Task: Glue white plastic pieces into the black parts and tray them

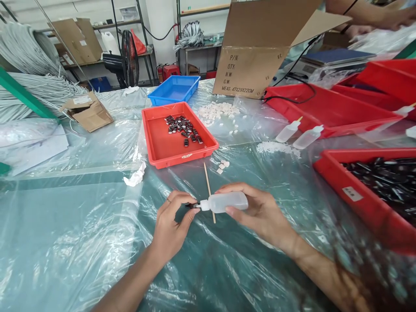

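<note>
Between its thumb and fingertips, my left hand (173, 221) pinches a small black part (191, 206). My right hand (256, 212) is wrapped around a translucent white squeeze bottle (229, 202), which lies level with its nozzle pointing left. The nozzle tip meets the black part at my left fingertips; the exact contact is too small to make out. Under the bottle, a thin wooden stick (208, 182) rests on the plastic-covered table. A few small white pieces (222, 166) lie just beyond it. Farther back stands a red tray (156, 151) holding several small black parts (182, 125).
Behind the red tray are a blue tray (173, 90), a pile of white pieces (217, 112) and a cardboard box (247, 60). Two more squeeze bottles (288, 131) lean on a red bin (325, 108) at right. A nearer red bin (367, 197) holds black parts. Another person's hands (386, 21) show top right.
</note>
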The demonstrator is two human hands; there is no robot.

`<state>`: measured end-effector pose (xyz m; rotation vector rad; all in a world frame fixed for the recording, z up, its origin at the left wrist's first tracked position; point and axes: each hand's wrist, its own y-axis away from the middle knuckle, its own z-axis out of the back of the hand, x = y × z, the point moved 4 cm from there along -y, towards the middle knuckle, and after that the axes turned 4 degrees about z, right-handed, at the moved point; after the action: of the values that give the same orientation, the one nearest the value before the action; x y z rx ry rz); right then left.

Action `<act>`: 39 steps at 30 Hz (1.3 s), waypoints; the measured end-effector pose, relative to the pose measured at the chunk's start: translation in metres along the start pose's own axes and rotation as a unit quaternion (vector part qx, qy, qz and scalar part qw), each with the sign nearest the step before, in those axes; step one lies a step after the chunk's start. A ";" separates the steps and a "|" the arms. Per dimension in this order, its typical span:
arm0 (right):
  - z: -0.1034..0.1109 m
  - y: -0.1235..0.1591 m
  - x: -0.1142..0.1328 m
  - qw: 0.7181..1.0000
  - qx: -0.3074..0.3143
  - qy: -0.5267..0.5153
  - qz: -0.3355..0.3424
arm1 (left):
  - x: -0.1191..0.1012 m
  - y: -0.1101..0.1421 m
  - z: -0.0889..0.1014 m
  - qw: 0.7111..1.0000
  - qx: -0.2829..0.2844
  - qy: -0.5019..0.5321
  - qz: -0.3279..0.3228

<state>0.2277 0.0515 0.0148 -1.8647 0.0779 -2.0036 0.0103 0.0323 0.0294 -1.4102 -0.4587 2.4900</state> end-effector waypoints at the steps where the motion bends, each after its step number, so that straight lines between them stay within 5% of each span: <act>1: -0.001 0.001 0.003 0.999 -0.002 0.031 0.030 | -0.001 0.000 0.000 1.000 -0.004 -0.008 -0.007; 7: -0.008 0.010 0.036 0.931 -0.003 0.241 0.275 | -0.004 0.001 0.001 0.998 -0.017 -0.034 -0.042; 10: -0.009 0.013 0.045 0.910 0.011 0.262 0.321 | -0.006 0.001 0.001 0.998 -0.025 -0.032 -0.053; 19: -0.001 0.010 0.048 0.920 0.028 0.245 0.303 | -0.009 0.004 0.000 0.994 -0.018 -0.039 -0.100; 33: 0.001 0.034 0.046 0.857 0.080 0.379 0.340 | -0.009 0.004 0.002 0.995 -0.039 -0.031 -0.083; 39: 0.001 0.017 0.054 0.930 0.027 0.257 0.261 | -0.012 0.005 0.001 0.994 -0.037 -0.023 -0.102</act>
<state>0.2314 0.0181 0.0609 -1.0796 0.5931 -2.0045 0.0151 0.0236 0.0373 -1.2642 -0.6737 2.3679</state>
